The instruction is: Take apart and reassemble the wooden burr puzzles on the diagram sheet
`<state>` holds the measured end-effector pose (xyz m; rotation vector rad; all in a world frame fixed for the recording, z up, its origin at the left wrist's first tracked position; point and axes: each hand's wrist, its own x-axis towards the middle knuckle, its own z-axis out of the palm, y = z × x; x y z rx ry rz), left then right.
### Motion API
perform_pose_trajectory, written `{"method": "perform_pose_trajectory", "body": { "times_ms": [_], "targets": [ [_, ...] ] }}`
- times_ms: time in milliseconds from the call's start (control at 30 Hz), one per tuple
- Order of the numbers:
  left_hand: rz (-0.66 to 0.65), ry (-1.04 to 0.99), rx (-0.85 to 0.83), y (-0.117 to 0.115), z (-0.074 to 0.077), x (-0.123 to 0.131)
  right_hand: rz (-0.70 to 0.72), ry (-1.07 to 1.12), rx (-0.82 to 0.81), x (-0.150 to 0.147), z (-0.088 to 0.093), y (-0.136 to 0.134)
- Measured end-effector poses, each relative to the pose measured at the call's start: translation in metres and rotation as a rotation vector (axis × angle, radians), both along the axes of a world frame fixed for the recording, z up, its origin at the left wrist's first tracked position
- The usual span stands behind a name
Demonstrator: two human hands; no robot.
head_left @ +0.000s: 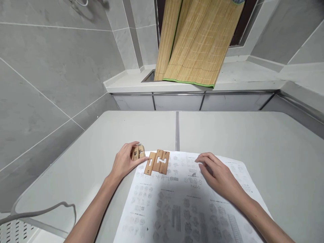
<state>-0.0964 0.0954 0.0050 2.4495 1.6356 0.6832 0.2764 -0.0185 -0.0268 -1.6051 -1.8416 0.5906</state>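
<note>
My left hand (126,158) curves round a small stack of notched wooden puzzle pieces (136,153) at the sheet's upper left corner, fingers behind it and thumb in front. The thumb tip reaches a flat wooden piece (149,168) with a slot and the number 2. Against that one lie two more flat pieces (156,166) side by side, their cut-outs forming an H-like gap. To the right, my right hand (215,170) is over the paper, fingers loosely bent and thumb apart, holding nothing. Beneath is a large white instruction sheet (152,209) printed with small diagrams.
The white folding table (215,131) has a seam (177,131) down its middle. Behind it is a white ledge (131,88) with a bamboo mat (194,44) hanging over it. A grey cable (45,212) and a perforated white rack (15,231) are at lower left.
</note>
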Motion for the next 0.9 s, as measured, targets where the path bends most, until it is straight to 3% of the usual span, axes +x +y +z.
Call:
{"method": "perform_pose_trajectory", "body": {
  "times_ms": [100, 233, 400, 500, 667, 900],
  "targets": [
    [-0.058, -0.037, 0.01, -0.008, 0.009, 0.016, 0.003, -0.002, 0.023, -0.001, 0.001, 0.0],
    [-0.3, -0.078, -0.07, -0.033, 0.018, 0.067, 0.003, -0.004, 0.025, -0.001, 0.004, 0.001],
    [-0.571, -0.011, -0.153, -0.054, 0.008, 0.134, 0.009, 0.025, 0.018, 0.001, 0.006, 0.001],
    [-0.603, -0.017, -0.138, -0.054, -0.002, 0.156, 0.007, 0.062, 0.027, 0.002, 0.006, 0.003],
    [-0.591, -0.024, -0.139, -0.05, -0.006, 0.163, 0.015, 0.08, 0.041, 0.002, 0.008, 0.004],
    [-0.586, 0.006, -0.148, -0.044, 0.01, 0.133, 0.09, 0.063, -0.037, 0.001, 0.016, 0.001]
  ]
}}
